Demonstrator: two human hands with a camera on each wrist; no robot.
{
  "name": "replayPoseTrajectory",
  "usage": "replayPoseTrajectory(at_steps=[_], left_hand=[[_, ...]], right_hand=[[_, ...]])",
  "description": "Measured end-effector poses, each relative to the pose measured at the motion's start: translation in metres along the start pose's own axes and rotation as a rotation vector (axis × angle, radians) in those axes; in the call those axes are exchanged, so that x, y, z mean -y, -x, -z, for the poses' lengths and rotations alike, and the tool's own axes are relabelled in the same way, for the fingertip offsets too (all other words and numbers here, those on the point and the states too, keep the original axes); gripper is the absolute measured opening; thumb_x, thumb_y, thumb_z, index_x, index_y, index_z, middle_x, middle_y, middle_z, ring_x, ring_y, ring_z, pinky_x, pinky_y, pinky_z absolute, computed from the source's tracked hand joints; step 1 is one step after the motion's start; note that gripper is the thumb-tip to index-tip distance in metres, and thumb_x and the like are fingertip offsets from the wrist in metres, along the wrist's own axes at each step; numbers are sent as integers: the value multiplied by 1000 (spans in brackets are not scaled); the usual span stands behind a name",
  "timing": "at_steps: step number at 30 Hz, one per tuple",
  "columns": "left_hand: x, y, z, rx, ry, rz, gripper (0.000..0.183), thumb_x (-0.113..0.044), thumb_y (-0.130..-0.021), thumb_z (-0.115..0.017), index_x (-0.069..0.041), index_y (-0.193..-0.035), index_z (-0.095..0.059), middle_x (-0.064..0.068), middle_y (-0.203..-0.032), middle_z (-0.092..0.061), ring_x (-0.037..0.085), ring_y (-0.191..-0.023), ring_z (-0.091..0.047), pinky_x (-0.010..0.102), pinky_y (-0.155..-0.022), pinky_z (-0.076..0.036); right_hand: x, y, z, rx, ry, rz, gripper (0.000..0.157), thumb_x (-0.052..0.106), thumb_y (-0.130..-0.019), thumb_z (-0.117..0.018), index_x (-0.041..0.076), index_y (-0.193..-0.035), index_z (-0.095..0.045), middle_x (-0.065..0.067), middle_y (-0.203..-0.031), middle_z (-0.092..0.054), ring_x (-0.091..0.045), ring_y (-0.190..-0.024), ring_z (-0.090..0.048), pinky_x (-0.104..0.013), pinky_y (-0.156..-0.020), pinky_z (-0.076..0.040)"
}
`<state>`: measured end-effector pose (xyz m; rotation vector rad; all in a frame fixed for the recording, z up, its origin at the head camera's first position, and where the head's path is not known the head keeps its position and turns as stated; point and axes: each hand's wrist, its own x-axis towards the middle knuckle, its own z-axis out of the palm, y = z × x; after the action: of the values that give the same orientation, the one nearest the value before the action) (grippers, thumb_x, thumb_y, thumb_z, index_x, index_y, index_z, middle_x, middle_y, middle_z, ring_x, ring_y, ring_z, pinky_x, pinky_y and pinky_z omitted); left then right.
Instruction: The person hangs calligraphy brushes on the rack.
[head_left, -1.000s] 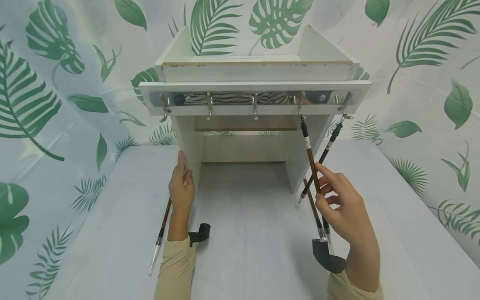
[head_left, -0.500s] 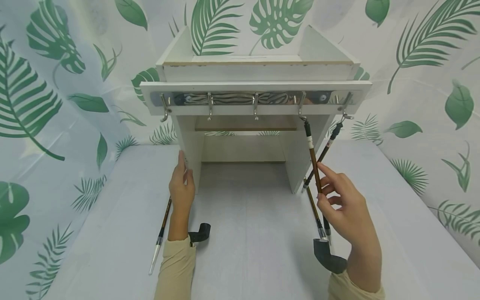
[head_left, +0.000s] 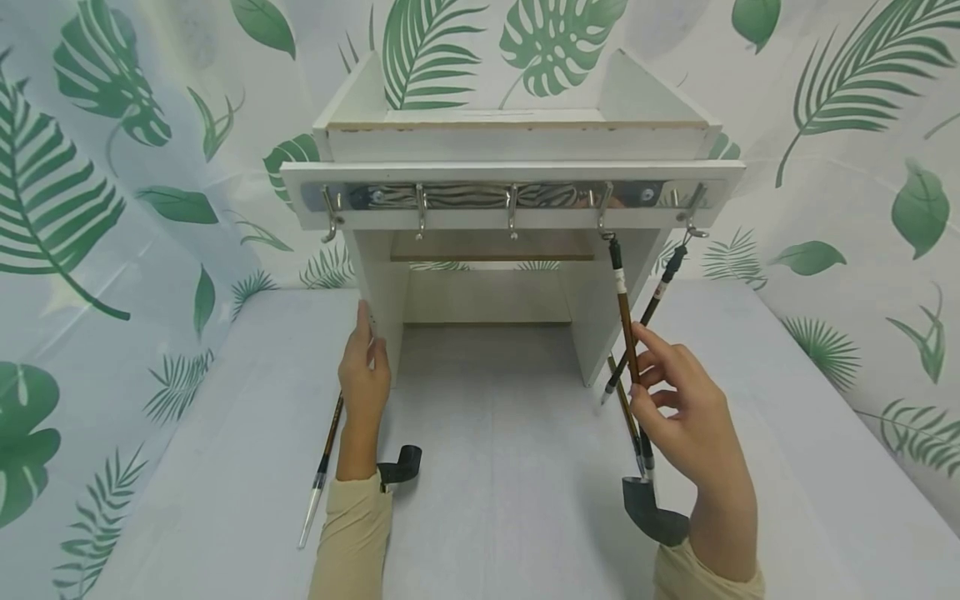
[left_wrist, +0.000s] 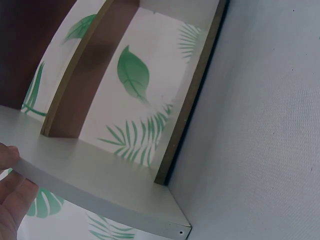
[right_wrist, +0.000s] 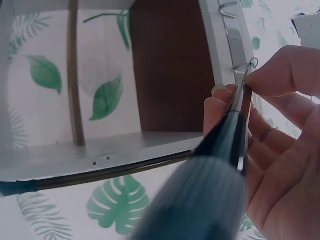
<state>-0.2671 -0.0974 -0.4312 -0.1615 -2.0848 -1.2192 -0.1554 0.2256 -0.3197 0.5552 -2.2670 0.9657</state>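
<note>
My right hand [head_left: 682,408] pinches a calligraphy brush [head_left: 626,312] by its brown handle between thumb and fingers. The wire loop [right_wrist: 254,63] at the brush's top is right at the tip of the fourth hook [head_left: 604,212] from the left. A darker brush [head_left: 660,287] hangs from the rightmost hook [head_left: 696,212] and crosses behind the held one. On the left, my left hand [head_left: 363,367] grips the side panel [left_wrist: 100,175] of a white shelf unit, thumb on one face and fingers on the other.
A hook rail [head_left: 465,196] runs across the shelf front, with three bare hooks on its left. One capped brush [head_left: 326,450] lies on the white table left of my forearm; another brush [head_left: 624,408] lies by the right panel. Black elbow-shaped pieces [head_left: 655,512] sit at both wrists.
The top of the held brush has shifted slightly right beneath the fourth hook. The brush on the rightmost hook has swung a little. My left hand has stayed in place.
</note>
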Motion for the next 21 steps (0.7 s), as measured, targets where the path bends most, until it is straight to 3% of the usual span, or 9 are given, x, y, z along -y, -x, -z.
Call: replayPoseTrajectory(at_steps=[21], left_hand=[[1, -1, 0, 3, -10, -5, 54, 3, -91, -47, -6, -142, -31, 22, -130, -49, 33, -118, -50, 38, -89, -50]], right_hand=[[1, -2, -2, -10, 5, 14, 62, -18, -70, -57, 0, -129, -49, -11, -89, -54, 9, -81, -48, 1, -64, -43]])
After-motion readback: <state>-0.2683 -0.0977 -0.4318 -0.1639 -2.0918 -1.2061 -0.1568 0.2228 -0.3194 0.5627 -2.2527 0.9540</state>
